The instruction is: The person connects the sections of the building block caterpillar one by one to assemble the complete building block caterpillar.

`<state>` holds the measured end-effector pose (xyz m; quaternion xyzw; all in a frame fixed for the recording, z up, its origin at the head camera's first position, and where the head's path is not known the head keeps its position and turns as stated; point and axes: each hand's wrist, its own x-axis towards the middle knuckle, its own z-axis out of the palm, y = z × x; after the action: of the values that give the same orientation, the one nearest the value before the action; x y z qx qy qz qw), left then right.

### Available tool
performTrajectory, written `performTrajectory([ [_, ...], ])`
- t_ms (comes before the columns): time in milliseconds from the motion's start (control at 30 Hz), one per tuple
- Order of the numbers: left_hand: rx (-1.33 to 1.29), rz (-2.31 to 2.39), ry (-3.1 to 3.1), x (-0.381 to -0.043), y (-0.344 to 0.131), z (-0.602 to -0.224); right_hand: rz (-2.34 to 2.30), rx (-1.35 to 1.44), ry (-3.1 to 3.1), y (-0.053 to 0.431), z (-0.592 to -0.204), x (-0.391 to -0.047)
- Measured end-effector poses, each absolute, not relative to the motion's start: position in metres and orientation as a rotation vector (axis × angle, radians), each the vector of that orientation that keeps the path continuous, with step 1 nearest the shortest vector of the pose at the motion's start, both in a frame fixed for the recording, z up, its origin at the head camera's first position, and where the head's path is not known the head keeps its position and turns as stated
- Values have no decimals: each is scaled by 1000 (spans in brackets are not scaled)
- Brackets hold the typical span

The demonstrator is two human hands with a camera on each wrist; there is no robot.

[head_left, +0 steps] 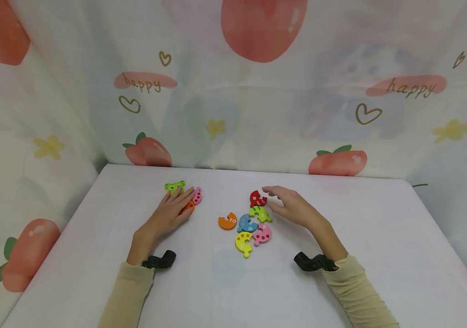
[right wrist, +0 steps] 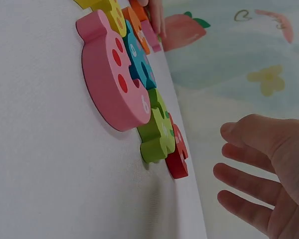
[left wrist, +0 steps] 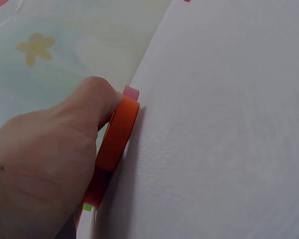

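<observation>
My left hand lies over a small group of puzzle pieces, its fingers stretched out across them. A green animal-head piece shows beyond those fingers, with a pink dotted piece to their right. In the left wrist view the thumb is at an orange piece, and a dark red edge shows below it. My right hand hovers with loosely bent fingers just right of a red numbered piece, holding nothing. Below that red piece lies a green striped piece.
Mid-table are a blue piece, a pink dotted piece, a yellow piece and an orange piece marked 10. A printed curtain hangs behind the white table. Each wrist wears a black camera mount.
</observation>
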<state>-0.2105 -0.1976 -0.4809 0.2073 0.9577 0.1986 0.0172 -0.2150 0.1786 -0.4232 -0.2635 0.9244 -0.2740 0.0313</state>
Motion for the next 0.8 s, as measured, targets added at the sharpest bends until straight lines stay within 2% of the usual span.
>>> performTrajectory([
  [800, 637, 715, 2926, -212, -199, -482, -610, -783, 2846, 173, -427, -212],
])
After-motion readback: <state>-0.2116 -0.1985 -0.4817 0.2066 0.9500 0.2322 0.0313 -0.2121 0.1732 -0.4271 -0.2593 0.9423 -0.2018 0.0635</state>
